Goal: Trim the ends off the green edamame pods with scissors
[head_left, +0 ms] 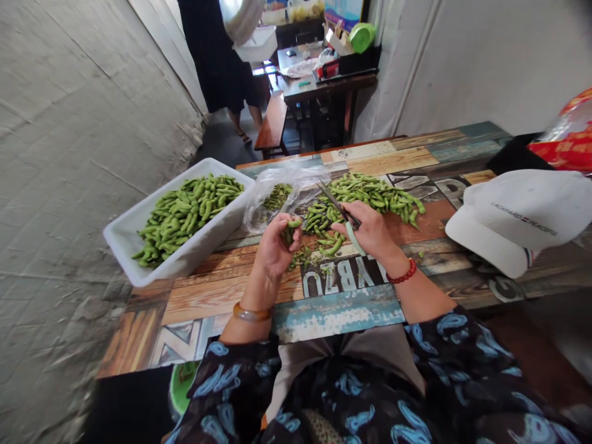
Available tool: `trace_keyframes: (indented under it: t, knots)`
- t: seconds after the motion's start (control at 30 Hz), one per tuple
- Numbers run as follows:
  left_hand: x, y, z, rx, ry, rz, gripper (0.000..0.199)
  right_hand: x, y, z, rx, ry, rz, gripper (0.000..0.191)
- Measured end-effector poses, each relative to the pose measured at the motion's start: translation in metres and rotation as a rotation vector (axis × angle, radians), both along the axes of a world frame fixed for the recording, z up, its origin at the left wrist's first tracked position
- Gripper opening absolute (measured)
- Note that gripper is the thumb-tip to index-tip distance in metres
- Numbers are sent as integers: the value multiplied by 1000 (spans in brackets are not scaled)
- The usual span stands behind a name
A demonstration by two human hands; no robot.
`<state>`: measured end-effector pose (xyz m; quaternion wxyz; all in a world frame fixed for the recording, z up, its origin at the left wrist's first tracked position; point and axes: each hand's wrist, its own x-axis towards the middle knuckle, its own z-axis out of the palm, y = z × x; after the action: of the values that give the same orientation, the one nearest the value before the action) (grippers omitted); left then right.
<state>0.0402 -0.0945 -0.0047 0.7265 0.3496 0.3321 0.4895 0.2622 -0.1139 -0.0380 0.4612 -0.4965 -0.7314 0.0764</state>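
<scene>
My left hand (279,242) is closed around a few green edamame pods (290,230), held above the table. In my right hand (370,229) is a pair of scissors (333,200), its blades pointing up and to the left, with a pale green handle below the fingers. Beyond both hands a heap of edamame pods (370,192) spreads over the tabletop, and a few loose pods and small trimmings lie just under the hands. A clear plastic bag (259,203) with cut bits inside sits behind my left hand. To the left stands a white tub (185,271) with many pods in it.
A white cap (518,216) rests on the wood-patterned table (222,277) at the right, near a red and clear package (567,139). A wall runs along the left. Farther back, a person (217,61) stands by a bench (272,120) and a dark table (314,92).
</scene>
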Motion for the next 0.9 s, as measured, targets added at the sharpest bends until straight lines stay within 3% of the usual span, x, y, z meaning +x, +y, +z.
trace_keyframes:
  t: [0.1, 0.17, 0.37, 0.53, 0.7, 0.9]
  knots:
    - [3, 0, -5, -29, 52, -89, 30, 1, 2, -1, 8, 17, -29, 41]
    - [9, -2, -12, 28, 191, -133, 29, -1, 2, -3, -5, 18, -11, 42]
    - [33, -9, -31, 603, 980, -131, 10, -10, 1, -9, -47, -1, 64, 39]
    - [39, -15, -30, 846, 1451, -272, 16, -12, 1, -11, -41, -18, 40, 38]
    - [38, -20, -30, 1022, 1571, -387, 22, -13, 2, -15, -23, -36, 41, 39]
    - [36, -21, -33, 1034, 1538, -387, 22, -12, 2, -15, -14, -34, 34, 39]
